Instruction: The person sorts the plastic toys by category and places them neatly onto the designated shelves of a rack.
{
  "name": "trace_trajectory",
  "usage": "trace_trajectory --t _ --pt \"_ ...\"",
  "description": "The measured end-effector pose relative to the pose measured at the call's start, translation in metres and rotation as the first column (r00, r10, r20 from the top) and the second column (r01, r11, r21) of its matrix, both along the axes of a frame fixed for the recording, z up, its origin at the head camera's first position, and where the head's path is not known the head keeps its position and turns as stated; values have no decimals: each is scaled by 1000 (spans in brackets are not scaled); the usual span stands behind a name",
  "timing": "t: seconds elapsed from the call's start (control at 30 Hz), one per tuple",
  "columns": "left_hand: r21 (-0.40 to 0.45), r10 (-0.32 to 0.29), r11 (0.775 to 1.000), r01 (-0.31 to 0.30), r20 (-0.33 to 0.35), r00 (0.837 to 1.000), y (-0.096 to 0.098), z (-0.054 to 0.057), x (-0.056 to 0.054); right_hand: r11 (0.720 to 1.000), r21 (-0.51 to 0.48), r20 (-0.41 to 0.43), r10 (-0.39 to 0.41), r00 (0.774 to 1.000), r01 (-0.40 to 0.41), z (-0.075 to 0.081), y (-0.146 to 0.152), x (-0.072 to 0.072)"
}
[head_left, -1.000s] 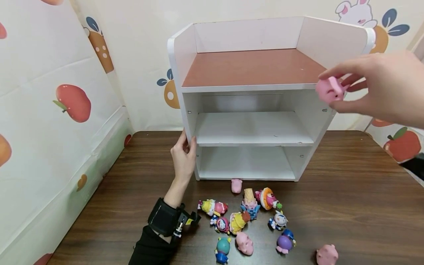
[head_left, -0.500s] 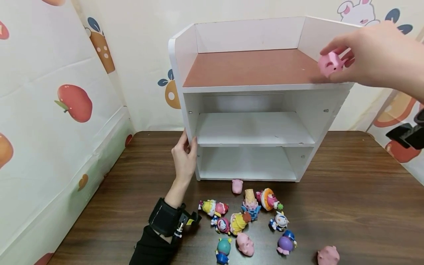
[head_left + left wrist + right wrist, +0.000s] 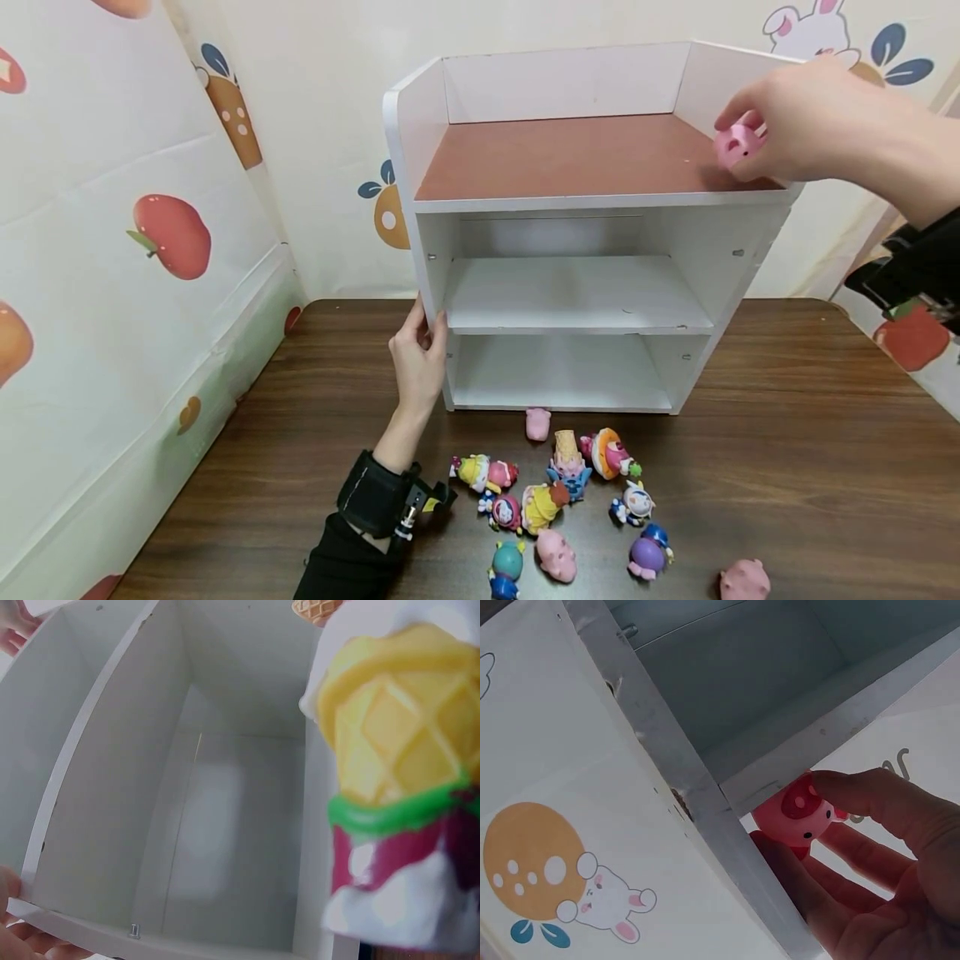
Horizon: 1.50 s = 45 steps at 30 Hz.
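In the head view my right hand (image 3: 810,125) pinches a pink pig figurine (image 3: 737,147) over the right end of the shelf unit's brown top board (image 3: 570,158). The right wrist view shows the pig (image 3: 795,814) between thumb and fingers, beside the white panel's edge; whether it touches the board I cannot tell. My left hand (image 3: 420,354) grips the front edge of the left side panel of the white shelf unit (image 3: 581,329). A blurred figurine with a yellow waffle pattern (image 3: 405,712) looms close in the left wrist view.
Several small figurines lie on the wooden table (image 3: 300,467) before the unit, among them a pink pig (image 3: 556,556), a purple figurine (image 3: 649,552) and a teal one (image 3: 507,568). Another pink pig (image 3: 744,579) lies to the right. Patterned wall covering (image 3: 315,108) stands behind.
My right hand has carried the pig up from beside the top board's front edge and inward over the board, then slightly left. The left hand stays in place.
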State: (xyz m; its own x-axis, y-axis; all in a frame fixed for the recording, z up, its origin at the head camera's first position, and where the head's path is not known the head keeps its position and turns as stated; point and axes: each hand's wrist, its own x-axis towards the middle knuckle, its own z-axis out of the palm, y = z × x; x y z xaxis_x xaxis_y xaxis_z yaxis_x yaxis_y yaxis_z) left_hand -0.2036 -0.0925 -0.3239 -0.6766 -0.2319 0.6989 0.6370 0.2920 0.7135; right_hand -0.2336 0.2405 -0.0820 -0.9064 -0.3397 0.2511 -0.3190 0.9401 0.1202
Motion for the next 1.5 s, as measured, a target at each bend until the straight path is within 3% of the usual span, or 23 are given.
trace_trajectory --t 0.4,0.97,1.2,1.5 --pt "-21 9 1000 -9 -6 1000 0 -1 0 1000 -1 91 -11 996 11 0 -3 -6" --pt "-5 -10 1000 10 -8 1000 1 2 -1 991 132 115 -25 993 9 2 -11 -7" --pt "-10 0 1000 0 9 1000 8 21 16 997 67 102 -32 994 26 0 -9 -5" --pt "-4 1 1000 -1 -8 1000 6 21 15 997 0 8 -76 997 76 0 -11 8"
